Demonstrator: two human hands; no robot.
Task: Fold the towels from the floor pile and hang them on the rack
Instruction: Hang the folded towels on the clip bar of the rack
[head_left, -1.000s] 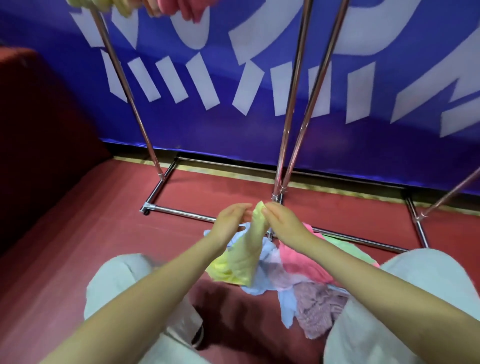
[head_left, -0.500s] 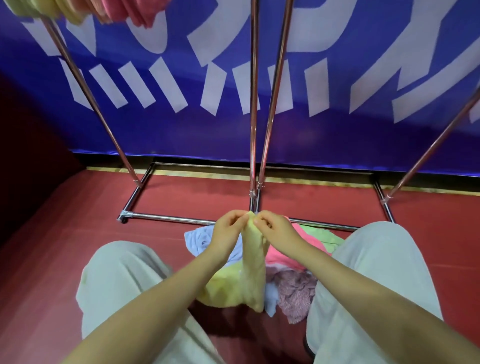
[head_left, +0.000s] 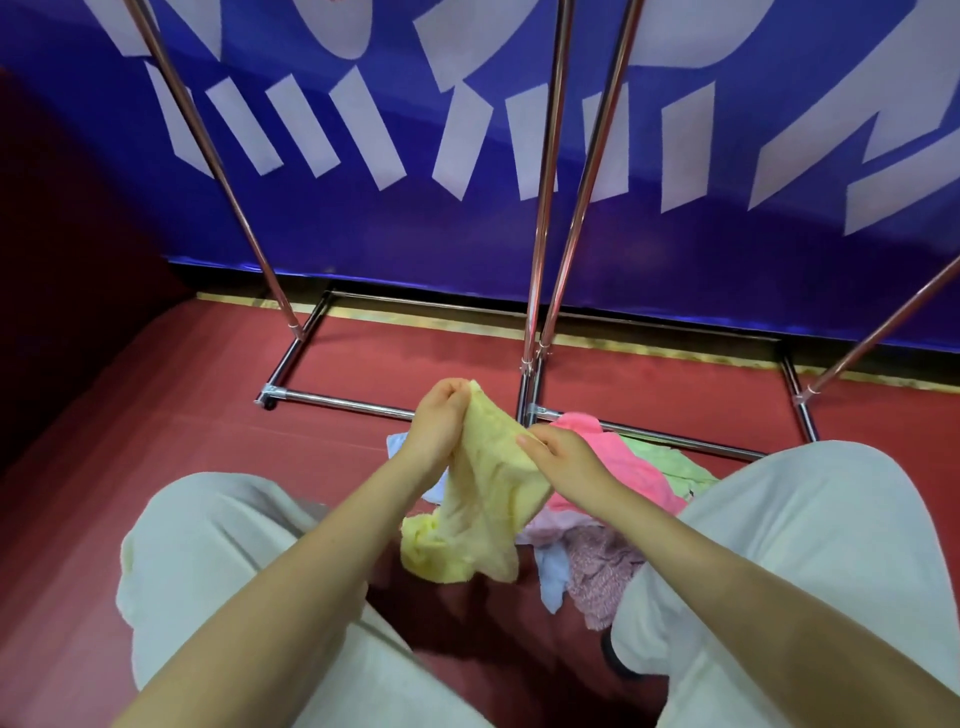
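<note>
- Head view, hands first: the left hand (head_left: 439, 423) pinches the top corner of the yellow towel (head_left: 483, 499), fingers curled round the cloth at its highest point. The right hand (head_left: 563, 457) grips the same towel lower down along its right edge, thumb on top of the fabric.
- The relation that matters: the towel hangs between the two hands, its long axis running from the left hand's corner down and toward the person, with the loose bottom end bunched just above the red floor (head_left: 363, 374). The left hand holds higher and farther out; the right hand sits lower and nearer the body. My judgement is that the right hand needs to find the neighbouring corner so the edge can be pulled straight before any fold.
- Hand pose: both forearms reach forward between the knees, wrists close together, the left wrist bent upward and the right one roughly level.
- The pile (head_left: 623, 483) lies just behind and to the right of the hands, pink, green, pale blue and mauve towels heaped on the floor between the person's legs.
- The rack (head_left: 540, 208) stands beyond the pile, its chrome uprights rising out of frame against the blue banner (head_left: 467, 244); its hanging rail is out of frame, so I cannot tell where the free space is.
</note>
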